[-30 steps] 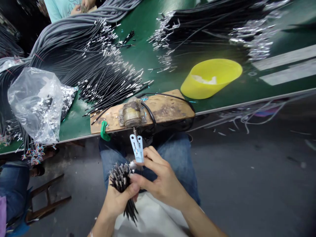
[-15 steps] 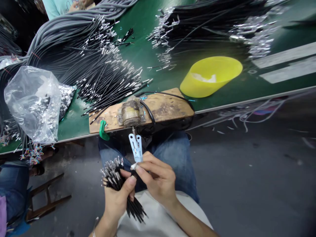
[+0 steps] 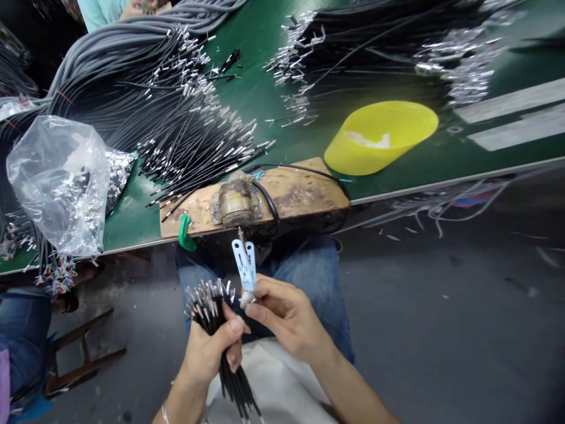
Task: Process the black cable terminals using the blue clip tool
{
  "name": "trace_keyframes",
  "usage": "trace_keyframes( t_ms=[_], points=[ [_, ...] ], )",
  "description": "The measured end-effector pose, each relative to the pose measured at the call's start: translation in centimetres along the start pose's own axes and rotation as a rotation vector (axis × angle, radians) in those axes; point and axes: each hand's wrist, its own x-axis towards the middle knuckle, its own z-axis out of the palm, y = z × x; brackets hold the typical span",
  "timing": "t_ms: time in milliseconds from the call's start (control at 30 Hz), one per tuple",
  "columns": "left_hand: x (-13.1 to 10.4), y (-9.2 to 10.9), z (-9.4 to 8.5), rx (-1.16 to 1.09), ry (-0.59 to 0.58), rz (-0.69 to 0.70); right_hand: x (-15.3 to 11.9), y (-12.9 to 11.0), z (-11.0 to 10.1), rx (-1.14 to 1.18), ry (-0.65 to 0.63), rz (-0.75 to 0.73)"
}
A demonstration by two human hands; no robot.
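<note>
My left hand (image 3: 216, 344) is closed around a bundle of black cables (image 3: 236, 386), whose silvery foil-covered ends (image 3: 205, 297) fan out above the thumb. My right hand (image 3: 286, 315) pinches a small crumpled whitish-silver piece (image 3: 247, 298) between thumb and fingers, just right of those ends. Directly above the pinch is a light-blue clothes peg (image 3: 245, 265); its lower end meets my right fingertips, though whether they grip it is unclear. The peg sits on the metal shaft of a tape-wrapped motor (image 3: 236, 200).
The motor is on a wooden board (image 3: 300, 191) at the edge of the green table. Beside it are a green clamp (image 3: 185, 232), a yellow container (image 3: 357, 156), a plastic bag of foil scraps (image 3: 59, 182) and piles of cables (image 3: 189, 129). Another person's sleeve (image 3: 97, 12) shows across the table.
My right hand has tilted, its pinch now lower under the peg and apart from my left thumb. The cable bundle has turned more upright in my left hand.
</note>
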Motion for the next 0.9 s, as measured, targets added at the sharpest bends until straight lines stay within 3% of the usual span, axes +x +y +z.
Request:
trace_keyframes(
  t_ms=[167,233,300,367,400,433,567,633,733,833,900],
  points=[
    [-0.3,-0.8,0.6,0.065,0.061,0.078,-0.8,0.2,1.5,0.036,0.123,0.008],
    [-0.4,-1.1,0.8,0.080,0.096,0.099,-1.0,0.4,2.1,-0.103,0.240,-0.134],
    [-0.3,-1.2,1.0,0.092,0.118,0.113,-1.0,0.6,2.3,-0.265,0.347,-0.371],
    [-0.3,-1.0,0.9,0.100,0.111,0.125,-0.8,0.7,2.1,-0.344,0.358,-0.533],
    [-0.3,-0.9,0.8,0.104,0.102,0.133,-0.7,0.7,1.8,-0.324,0.313,-0.526],
    [-0.2,-0.7,0.7,0.107,0.093,0.142,-0.5,0.6,1.4,-0.261,0.233,-0.450],
    [0.2,0.0,0.2,0.107,0.112,0.196,0.3,0.5,-0.3,0.187,-0.177,0.111],
    [0.4,0.2,0.2,0.107,0.151,0.229,0.9,0.4,-1.0,0.307,-0.284,0.300],
    [0.4,0.2,0.2,0.119,0.223,0.270,2.4,-0.2,-1.8,0.259,-0.187,0.383],
    [0.0,0.4,0.2,0.150,0.287,0.303,4.1,-1.6,-1.9,0.104,0.069,0.266],
    [-0.3,0.6,0.3,0.168,0.320,0.329,5.0,-2.6,-1.5,0.010,0.147,0.205]
  ],
)
